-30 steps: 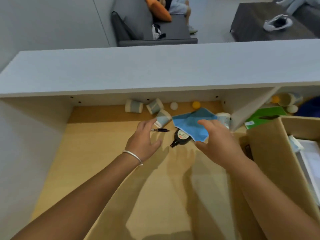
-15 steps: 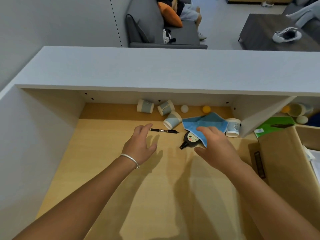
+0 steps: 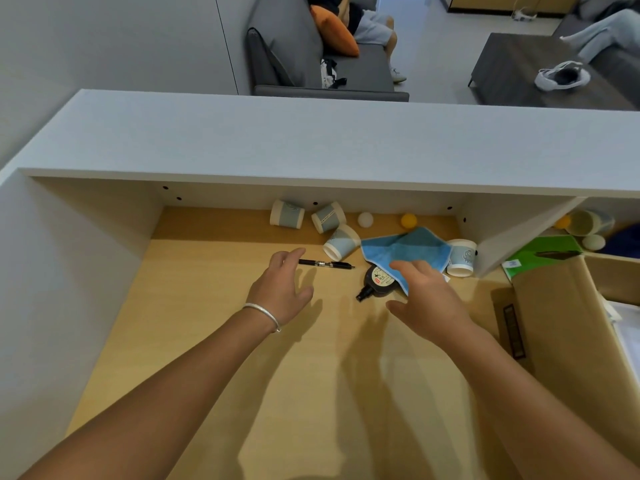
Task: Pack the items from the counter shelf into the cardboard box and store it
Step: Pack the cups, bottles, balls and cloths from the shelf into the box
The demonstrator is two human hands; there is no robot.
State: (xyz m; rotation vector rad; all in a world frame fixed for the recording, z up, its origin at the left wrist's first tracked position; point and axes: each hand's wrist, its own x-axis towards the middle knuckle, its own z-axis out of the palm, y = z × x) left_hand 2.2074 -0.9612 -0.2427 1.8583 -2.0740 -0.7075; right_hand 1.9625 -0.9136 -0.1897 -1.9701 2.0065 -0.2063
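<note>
Closer now: crumpled blue cloth (image 3: 407,249), black pen (image 3: 325,264).

The shelf floor (image 3: 214,306) under my arms is pale wood laminate, smooth and matt. The blue cloth (image 3: 408,251) looks soft and napped. Paper cups (image 3: 341,241) are matt, the black pen (image 3: 325,264) glossy plastic, my bracelet (image 3: 265,311) polished metal, the cardboard box (image 3: 554,317) plain and dull.

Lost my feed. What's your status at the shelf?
Left hand open by pen. Right hand open over blue cloth. Nothing gripped.
</note>
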